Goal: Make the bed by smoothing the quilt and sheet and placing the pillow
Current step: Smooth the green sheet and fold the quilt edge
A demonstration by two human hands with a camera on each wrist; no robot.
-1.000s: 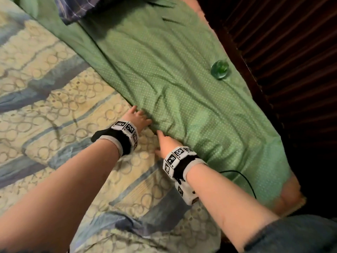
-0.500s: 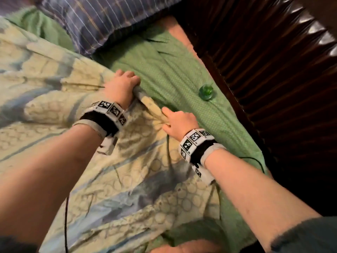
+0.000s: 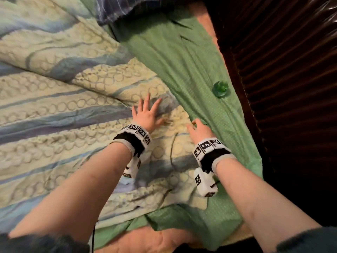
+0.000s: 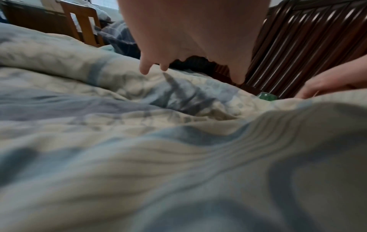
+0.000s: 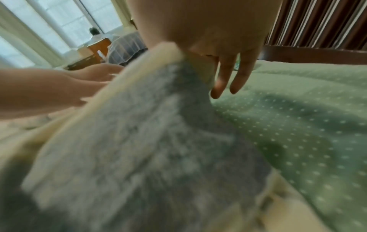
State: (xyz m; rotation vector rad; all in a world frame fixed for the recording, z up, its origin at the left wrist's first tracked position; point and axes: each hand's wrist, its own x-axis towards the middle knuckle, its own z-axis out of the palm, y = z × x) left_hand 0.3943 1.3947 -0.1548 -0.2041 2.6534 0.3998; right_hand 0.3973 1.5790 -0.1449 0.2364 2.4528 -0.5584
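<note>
A cream and blue patterned quilt (image 3: 63, 115) covers the left of the bed, and its right edge lies over the green dotted sheet (image 3: 182, 52). My left hand (image 3: 146, 111) lies flat on the quilt near that edge with its fingers spread. In the left wrist view my left hand (image 4: 188, 39) hovers close over the quilt (image 4: 139, 141). My right hand (image 3: 197, 129) is at the quilt's edge. In the right wrist view my right hand (image 5: 208, 39) pinches a raised fold of quilt (image 5: 139, 141), two fingers (image 5: 236, 81) hanging over the sheet (image 5: 298, 125). A blue striped pillow (image 3: 116, 6) lies at the top.
A small green glass-like object (image 3: 220, 88) sits on the bare sheet near the right side. A dark ribbed wooden panel (image 3: 291, 88) runs along the bed's right edge. A thin black cable (image 3: 171, 148) lies on the quilt between my wrists. A wooden chair (image 4: 83, 22) stands beyond the bed.
The quilt has been drawn rightward over the sheet. My left hand, gripping the quilt's edge half a second ago, has let go and now lies flat on it.
</note>
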